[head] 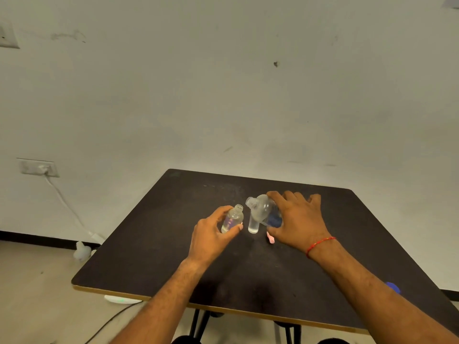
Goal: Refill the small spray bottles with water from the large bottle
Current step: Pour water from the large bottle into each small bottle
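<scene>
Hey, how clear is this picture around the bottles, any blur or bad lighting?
Head view: dim, yellowish light; the small bottle in the left hand and the large bottle in the right hand look soft and smeared, their clear plastic faint against the dark table; a diffuse shadow darkens its near edge.

Both the small spray bottle [232, 219] and the large bottle [262, 208] look like clear, smooth plastic to us, and the big one's glossier, with highlights on its shoulder. The table [149, 244] top reads as dark matt laminate, kinda dusty and scuffed, with a pale wood-coloured edge. We'd call the wrist band [320, 243] red thread, and the wall [223, 95] flat matt paint.
</scene>
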Motion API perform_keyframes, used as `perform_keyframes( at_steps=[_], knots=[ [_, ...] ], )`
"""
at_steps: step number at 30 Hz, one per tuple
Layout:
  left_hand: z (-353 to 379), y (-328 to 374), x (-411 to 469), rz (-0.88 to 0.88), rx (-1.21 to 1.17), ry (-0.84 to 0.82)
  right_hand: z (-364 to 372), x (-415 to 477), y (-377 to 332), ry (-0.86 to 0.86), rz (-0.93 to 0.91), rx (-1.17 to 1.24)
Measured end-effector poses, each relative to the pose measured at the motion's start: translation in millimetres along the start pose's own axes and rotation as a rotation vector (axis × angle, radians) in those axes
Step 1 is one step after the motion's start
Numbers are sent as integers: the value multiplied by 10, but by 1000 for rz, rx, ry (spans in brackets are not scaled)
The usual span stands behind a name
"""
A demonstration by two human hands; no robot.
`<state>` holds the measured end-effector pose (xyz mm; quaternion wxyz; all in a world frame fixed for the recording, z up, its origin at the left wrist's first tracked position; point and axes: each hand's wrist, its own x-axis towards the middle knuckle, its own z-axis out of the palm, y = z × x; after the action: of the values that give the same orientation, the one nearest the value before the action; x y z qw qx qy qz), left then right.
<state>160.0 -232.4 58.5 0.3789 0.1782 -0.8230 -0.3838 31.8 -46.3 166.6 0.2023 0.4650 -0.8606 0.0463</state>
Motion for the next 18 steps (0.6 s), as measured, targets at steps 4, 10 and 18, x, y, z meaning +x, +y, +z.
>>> perform_keyframes(
  at_steps=[4, 10, 18],
  knots=[
    [-60, -23, 55, -30, 10, -12, 105, -125, 29, 10, 145, 213],
    [-97, -295, 257, -170, 129, -52, 185, -335, 165, 69, 304, 425],
    [-63, -561, 411, -316, 260, -127, 205, -477, 318, 93, 353, 495]
  ],
)
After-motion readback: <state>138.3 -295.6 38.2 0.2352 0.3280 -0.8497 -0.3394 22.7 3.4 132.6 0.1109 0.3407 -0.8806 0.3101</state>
